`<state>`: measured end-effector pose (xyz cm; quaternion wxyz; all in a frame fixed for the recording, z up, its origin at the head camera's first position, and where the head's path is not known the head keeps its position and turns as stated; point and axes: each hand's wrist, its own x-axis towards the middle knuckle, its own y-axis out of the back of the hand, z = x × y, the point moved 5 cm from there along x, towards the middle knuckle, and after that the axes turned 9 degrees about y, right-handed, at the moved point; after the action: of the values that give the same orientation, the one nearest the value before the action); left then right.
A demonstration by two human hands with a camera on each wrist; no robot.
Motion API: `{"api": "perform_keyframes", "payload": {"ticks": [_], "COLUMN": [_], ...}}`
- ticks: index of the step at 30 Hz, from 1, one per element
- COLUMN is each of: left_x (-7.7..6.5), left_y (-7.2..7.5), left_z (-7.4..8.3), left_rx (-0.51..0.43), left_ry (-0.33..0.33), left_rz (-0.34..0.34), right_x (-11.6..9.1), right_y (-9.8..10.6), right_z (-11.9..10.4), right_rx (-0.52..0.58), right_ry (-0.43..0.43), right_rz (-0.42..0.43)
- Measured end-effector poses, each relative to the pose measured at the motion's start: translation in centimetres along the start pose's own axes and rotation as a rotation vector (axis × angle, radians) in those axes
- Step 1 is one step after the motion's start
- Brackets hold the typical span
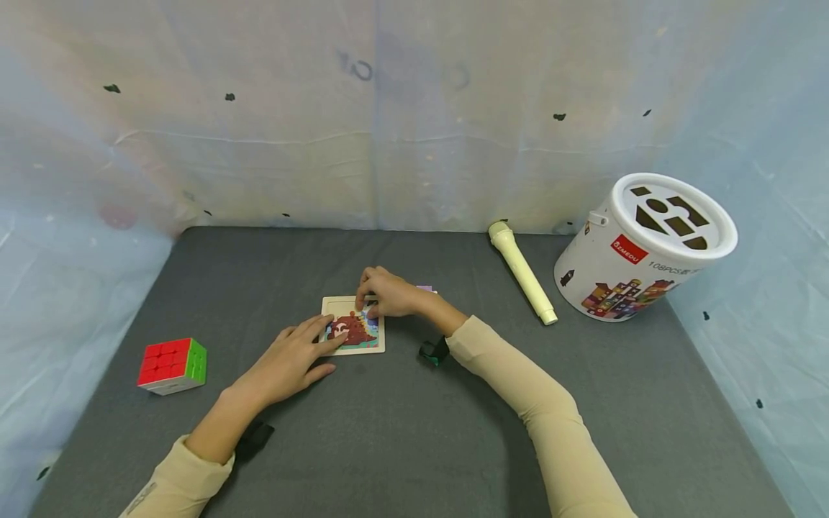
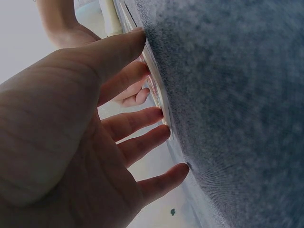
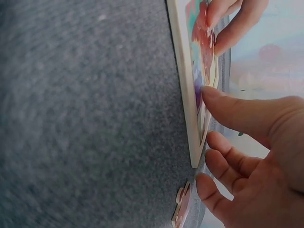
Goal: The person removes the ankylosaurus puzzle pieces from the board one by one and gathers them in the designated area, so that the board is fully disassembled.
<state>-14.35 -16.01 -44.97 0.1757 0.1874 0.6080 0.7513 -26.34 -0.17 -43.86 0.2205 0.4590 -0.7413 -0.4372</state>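
A small wooden jigsaw puzzle [image 1: 381,344] with a pale frame and a red-brown cartoon animal lies flat on the dark table. My left hand [image 1: 288,365] rests at its left side, fingertips on the picture and fingers spread. Over the upper right part is my right hand [image 1: 391,293]. In the right wrist view its thumb touches a purple area of the picture [image 3: 198,92], while its other fingers bend near the frame's far edge. A loose puzzle piece [image 3: 182,206] lies just beyond the frame's corner; my right hand mostly covers it in the head view.
A red, green and white puzzle cube [image 1: 171,365] sits at the left. Toward the back right lie a cream microphone-shaped stick [image 1: 523,272] and a white lidded bucket [image 1: 637,252] that leans. Plastic sheeting [image 1: 291,144] hangs behind the table [image 1: 401,446].
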Motion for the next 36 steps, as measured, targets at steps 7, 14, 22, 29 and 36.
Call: {"api": "perform_keyframes", "payload": {"ticks": [7,14,22,29,36], "left_x": [0.03,0.08,0.05,0.01,-0.04], "left_y": [0.03,0.07,0.08,0.02,0.03], "left_z": [-0.01,0.07,0.08,0.05,0.08], "left_rx": [0.003,-0.002,-0.003,-0.007,-0.006], "left_ry": [-0.001,0.002,0.006,0.004,0.004], "left_rz": [0.003,0.000,0.002,0.006,0.005], "right_x": [0.04,0.14,0.17,0.14,0.14], "right_y": [-0.11,-0.17,-0.17,-0.30,-0.29], "right_z": [0.07,0.17,0.23,0.21,0.05], "right_rx": [-0.003,0.014,0.017,0.031,0.071], "right_ry": [-0.002,-0.001,0.000,0.011,0.036], "right_rz": [0.000,0.008,0.018,0.018,0.021]}}
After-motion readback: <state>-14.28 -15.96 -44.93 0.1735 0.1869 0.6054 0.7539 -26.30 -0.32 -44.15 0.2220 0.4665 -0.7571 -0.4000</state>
